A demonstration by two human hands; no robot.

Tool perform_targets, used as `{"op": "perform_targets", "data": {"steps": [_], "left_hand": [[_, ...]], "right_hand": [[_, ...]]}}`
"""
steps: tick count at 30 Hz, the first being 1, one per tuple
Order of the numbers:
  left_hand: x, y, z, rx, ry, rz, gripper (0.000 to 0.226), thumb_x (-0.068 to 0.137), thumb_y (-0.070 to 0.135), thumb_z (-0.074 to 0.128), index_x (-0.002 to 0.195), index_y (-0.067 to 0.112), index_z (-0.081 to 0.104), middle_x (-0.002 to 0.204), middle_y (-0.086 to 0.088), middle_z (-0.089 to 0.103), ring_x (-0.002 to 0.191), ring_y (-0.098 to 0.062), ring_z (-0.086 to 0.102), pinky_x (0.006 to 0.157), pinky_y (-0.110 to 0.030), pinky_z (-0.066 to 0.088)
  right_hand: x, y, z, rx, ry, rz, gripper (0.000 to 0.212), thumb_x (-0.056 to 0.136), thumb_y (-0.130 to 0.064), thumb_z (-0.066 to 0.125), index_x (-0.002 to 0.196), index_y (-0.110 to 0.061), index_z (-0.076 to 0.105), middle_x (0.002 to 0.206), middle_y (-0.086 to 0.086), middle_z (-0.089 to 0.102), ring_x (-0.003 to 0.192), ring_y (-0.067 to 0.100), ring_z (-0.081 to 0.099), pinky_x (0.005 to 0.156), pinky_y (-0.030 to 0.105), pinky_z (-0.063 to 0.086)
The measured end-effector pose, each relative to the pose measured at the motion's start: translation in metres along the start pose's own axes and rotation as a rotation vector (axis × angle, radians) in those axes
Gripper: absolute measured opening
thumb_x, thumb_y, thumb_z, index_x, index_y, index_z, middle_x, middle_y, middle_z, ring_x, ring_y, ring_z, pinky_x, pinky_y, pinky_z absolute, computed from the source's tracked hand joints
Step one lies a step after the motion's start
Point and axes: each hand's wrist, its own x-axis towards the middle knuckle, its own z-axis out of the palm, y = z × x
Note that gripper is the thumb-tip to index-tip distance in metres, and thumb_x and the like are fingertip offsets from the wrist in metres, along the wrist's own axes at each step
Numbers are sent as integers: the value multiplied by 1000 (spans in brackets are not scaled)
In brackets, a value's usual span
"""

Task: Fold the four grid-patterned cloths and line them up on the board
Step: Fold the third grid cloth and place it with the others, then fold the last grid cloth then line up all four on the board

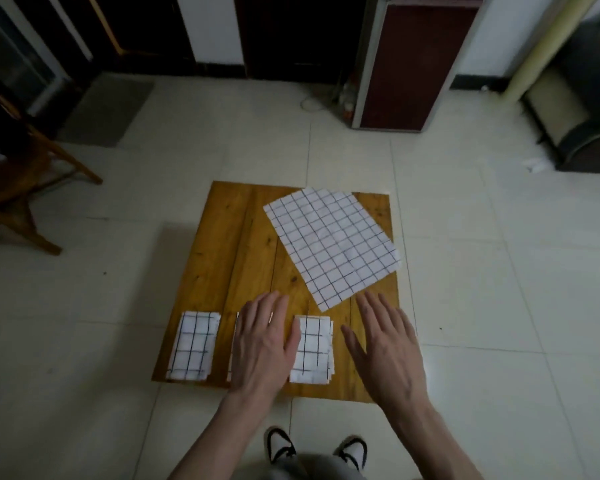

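A wooden board (219, 244) lies on the tiled floor. Three folded grid-patterned cloths sit in a row along its near edge: one at the left (194, 346), one in the middle (232, 358) almost wholly hidden under my left hand (265, 344), and one at the right (314, 349). My left hand lies flat with fingers spread, its thumb touching the right folded cloth. My right hand (383, 344) hovers flat and empty over the board's near right corner. An unfolded grid cloth (331, 242) lies spread and skewed on the far right part of the board.
A wooden chair (21, 181) stands at the left on the floor. A dark red cabinet (413, 64) is behind the board, and a grey mat (108, 109) lies far left. My shoes (317, 448) are just before the board's near edge.
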Motion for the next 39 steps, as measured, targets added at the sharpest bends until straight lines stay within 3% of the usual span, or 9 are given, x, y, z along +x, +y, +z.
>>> {"op": "perform_targets", "data": {"steps": [3,8,13,30,39], "left_hand": [[5,14,-17,-22,35,9,54,106,49,34,140,16,59,143,-6,59,135,-24,52,104,-51,52],[14,42,-33,-2,85,26,53,106,50,35,139,16,60,143,-7,60,138,-25,51,107,-53,51],[40,79,-39,4,125,32,54,106,50,34,139,15,60,144,-7,59,140,-24,48,111,-51,46],[133,292,34,160,257,-284,55,105,48,38,140,11,58,142,-8,61,136,-25,50,112,-47,41],[176,344,52,199,288,-330,57,105,50,35,141,12,57,144,-8,59,137,-25,50,116,-47,40]], "right_hand": [[2,-7,-29,-32,59,8,67,106,-60,28,153,-15,46,154,6,52,146,24,44,120,44,32],[20,7,-58,-52,102,-37,71,106,-62,28,157,-15,38,160,6,43,152,23,33,125,40,18],[50,40,-84,-25,131,-93,71,106,-62,28,158,-15,37,161,6,42,153,22,31,124,43,21],[193,267,-143,87,4,-436,71,108,-63,22,159,-16,36,162,2,41,155,18,28,128,40,19],[242,322,-162,188,50,-465,66,108,-59,31,160,-17,34,164,1,38,156,16,24,128,41,21]]}}
